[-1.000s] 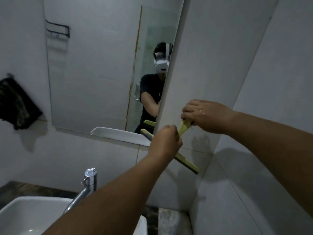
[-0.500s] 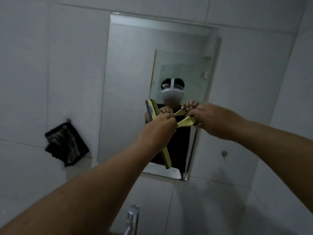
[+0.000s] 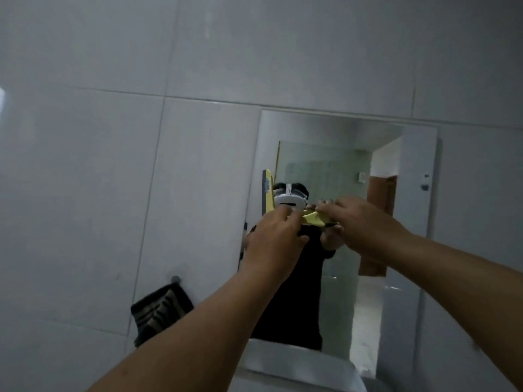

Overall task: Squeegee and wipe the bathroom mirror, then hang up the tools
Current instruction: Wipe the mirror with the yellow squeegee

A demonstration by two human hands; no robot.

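The yellow squeegee is held against the mirror (left edge), both hands clamped on its handle; even pressure should be kept as it is drawn across.

Bathroom: tiled walls, mirror

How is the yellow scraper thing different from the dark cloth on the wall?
The squeegee is yellow and stiff; the cloth is dark, striped and floppy. The left hand and right hand grip the squeegee at the mirror; the cloth hangs untouched from a wall hook, left of the mirror.
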